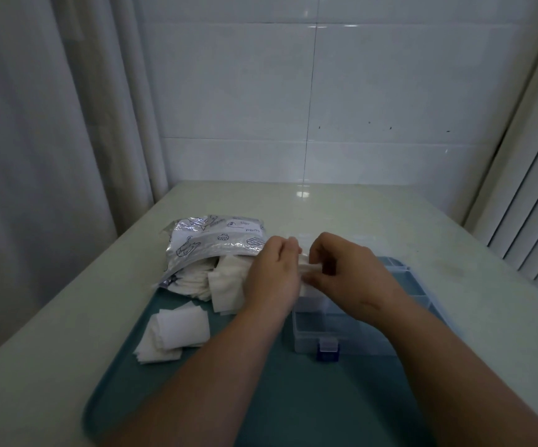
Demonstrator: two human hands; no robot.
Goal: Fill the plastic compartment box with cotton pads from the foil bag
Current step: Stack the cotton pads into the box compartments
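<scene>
A silver foil bag (209, 243) with blue drawings lies at the tray's far left, its mouth open toward me, and white cotton pads (225, 285) spill out of it. A clear plastic compartment box (332, 330) with a blue latch stands open on the tray's right side. Above the box's far left corner, my left hand (274, 275) and my right hand (348, 275) meet. Both pinch a small bunch of white cotton pads (308, 269) between their fingers. A loose pile of pads (177, 333) lies on the tray to the left.
Everything sits on a teal tray (261, 398) on a pale table (51, 366). A tiled wall stands behind, a curtain hangs at the left, and slatted blinds run along the right edge.
</scene>
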